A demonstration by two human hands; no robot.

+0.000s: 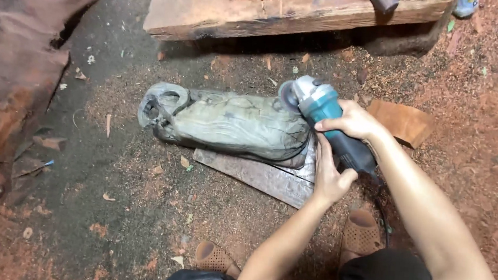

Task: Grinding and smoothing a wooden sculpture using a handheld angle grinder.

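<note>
A teal and black angle grinder point(322, 113) is held low over the ground, its disc end pointing up-left. My right hand point(351, 119) wraps over the top of its body. My left hand point(330, 177) grips the black rear handle from below. Just left of the disc lies a dusty grey-green tied sack point(226, 123), resting partly on a flat dark metal plate point(258, 176).
A thick wooden slab point(211, 12) lies at the top, a large reddish carved wood piece point(13, 50) at the left. Sawdust covers the ground. A brown wood offcut point(404, 121) sits right of the grinder. My feet in brown perforated sandals point(363, 232) are near the bottom, beside the cord.
</note>
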